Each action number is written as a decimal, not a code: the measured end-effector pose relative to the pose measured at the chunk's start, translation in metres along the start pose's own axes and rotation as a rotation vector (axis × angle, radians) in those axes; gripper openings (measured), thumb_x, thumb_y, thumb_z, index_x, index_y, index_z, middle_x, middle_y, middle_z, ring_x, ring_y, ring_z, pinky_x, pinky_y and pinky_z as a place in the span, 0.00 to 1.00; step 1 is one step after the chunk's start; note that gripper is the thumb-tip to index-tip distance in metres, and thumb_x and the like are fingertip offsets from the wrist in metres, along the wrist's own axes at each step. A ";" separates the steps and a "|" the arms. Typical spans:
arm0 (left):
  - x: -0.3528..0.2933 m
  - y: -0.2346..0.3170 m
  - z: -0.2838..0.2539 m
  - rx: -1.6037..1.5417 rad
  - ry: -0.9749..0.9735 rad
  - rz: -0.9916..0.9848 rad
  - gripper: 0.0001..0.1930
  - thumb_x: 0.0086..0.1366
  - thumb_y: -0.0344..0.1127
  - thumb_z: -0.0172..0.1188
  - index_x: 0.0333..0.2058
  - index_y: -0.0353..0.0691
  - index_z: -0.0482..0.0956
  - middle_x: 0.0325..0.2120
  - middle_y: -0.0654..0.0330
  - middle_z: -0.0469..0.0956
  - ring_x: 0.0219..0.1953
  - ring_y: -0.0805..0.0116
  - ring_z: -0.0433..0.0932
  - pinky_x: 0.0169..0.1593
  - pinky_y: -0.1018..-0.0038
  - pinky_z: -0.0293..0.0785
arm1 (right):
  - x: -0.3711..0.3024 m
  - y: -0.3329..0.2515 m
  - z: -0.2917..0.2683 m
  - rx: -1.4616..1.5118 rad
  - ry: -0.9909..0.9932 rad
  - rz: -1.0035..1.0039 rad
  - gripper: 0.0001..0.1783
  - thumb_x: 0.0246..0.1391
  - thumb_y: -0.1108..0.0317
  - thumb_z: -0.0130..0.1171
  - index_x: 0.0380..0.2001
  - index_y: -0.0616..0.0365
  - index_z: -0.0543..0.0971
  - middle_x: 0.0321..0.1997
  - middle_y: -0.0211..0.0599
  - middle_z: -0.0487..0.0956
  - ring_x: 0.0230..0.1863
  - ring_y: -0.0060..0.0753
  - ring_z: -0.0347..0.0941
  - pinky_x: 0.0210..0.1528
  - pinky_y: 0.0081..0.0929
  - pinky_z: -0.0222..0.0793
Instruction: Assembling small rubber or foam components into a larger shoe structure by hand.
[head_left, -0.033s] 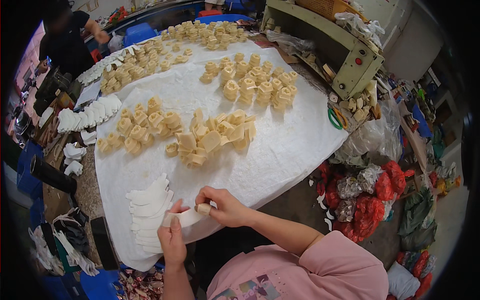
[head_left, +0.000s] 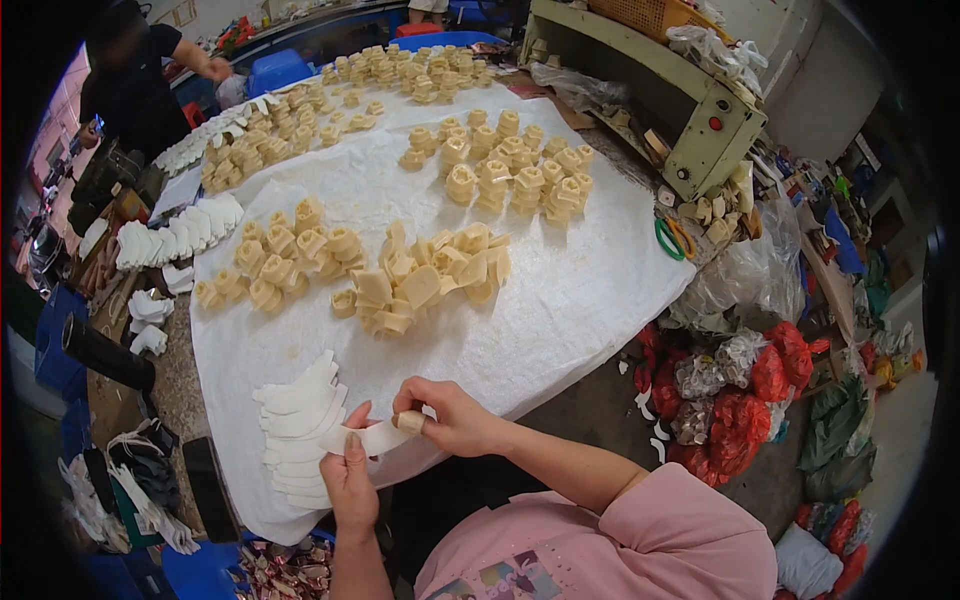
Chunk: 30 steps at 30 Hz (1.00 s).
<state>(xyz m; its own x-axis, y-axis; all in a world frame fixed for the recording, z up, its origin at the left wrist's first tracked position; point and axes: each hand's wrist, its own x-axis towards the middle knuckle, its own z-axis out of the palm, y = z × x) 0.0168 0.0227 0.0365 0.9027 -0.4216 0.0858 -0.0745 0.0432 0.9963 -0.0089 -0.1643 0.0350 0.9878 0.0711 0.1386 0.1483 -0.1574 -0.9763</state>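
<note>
A curved white strip is stretched between my hands over the near edge of the cloth-covered table. My left hand pinches its left end, thumb on top. My right hand closes on the other end, where a tan piece shows at the fingertips; whether it is a finger cover or a separate part, I cannot tell. Just left of my left hand, flat white cut pieces lie overlapped in a fan. Farther off, cream curled pieces sit in a loose heap and a cluster of small rolls.
More cream rolls stand stacked toward the far right. A green machine is beyond the table's right corner, with green and orange scissors nearby. At left are a black tube and a dark flat object. A person stands far left.
Both my hands shift slightly right and down with the white strip, showing more of its face. The person at far left moves an outstretched hand a little to the right.
</note>
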 end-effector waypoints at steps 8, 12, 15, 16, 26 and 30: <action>0.003 -0.007 0.034 -0.509 0.178 -0.169 0.21 0.71 0.42 0.41 0.49 0.26 0.69 0.26 0.58 0.73 0.19 0.77 0.66 0.22 0.81 0.60 | -0.013 0.013 -0.041 -0.102 0.174 -0.019 0.07 0.50 0.73 0.56 0.34 0.61 0.73 0.31 0.37 0.74 0.33 0.31 0.71 0.38 0.26 0.67; 0.008 -0.011 0.034 -0.549 0.212 -0.229 0.21 0.71 0.43 0.41 0.49 0.27 0.67 0.24 0.58 0.73 0.18 0.77 0.66 0.22 0.81 0.60 | -0.008 0.035 -0.078 -0.542 0.688 -0.158 0.17 0.45 0.72 0.63 0.40 0.60 0.72 0.43 0.45 0.70 0.47 0.46 0.64 0.48 0.37 0.62; 0.009 -0.024 0.032 -0.609 0.175 -0.277 0.21 0.71 0.43 0.40 0.49 0.28 0.67 0.24 0.58 0.73 0.19 0.76 0.67 0.22 0.80 0.60 | 0.006 0.040 -0.100 -0.721 0.791 -0.127 0.28 0.41 0.72 0.65 0.49 0.56 0.69 0.51 0.50 0.63 0.54 0.54 0.57 0.54 0.43 0.56; 0.010 -0.029 0.032 -0.637 0.162 -0.295 0.21 0.71 0.44 0.40 0.50 0.29 0.67 0.26 0.57 0.74 0.19 0.76 0.67 0.22 0.80 0.60 | 0.010 0.047 -0.105 -0.743 0.750 -0.091 0.32 0.41 0.73 0.65 0.52 0.54 0.68 0.51 0.50 0.63 0.53 0.53 0.59 0.54 0.41 0.57; 0.011 -0.024 0.033 -0.687 0.180 -0.347 0.20 0.72 0.40 0.39 0.50 0.27 0.66 0.27 0.57 0.74 0.24 0.74 0.71 0.28 0.79 0.66 | 0.021 0.050 -0.111 -0.686 0.647 0.094 0.39 0.33 0.81 0.60 0.55 0.51 0.68 0.43 0.44 0.65 0.44 0.44 0.65 0.48 0.36 0.65; 0.010 -0.026 0.033 -0.700 0.180 -0.347 0.20 0.72 0.40 0.39 0.50 0.26 0.66 0.27 0.57 0.74 0.24 0.74 0.71 0.28 0.79 0.67 | 0.019 0.053 -0.104 -0.595 0.704 0.114 0.39 0.33 0.80 0.62 0.55 0.53 0.67 0.45 0.45 0.64 0.47 0.45 0.64 0.50 0.36 0.63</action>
<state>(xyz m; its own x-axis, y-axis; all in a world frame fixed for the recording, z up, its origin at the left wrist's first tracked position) 0.0136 -0.0126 0.0121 0.8845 -0.3652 -0.2903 0.4525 0.5198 0.7246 0.0228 -0.2732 0.0034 0.7701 -0.5596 0.3063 -0.1435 -0.6198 -0.7715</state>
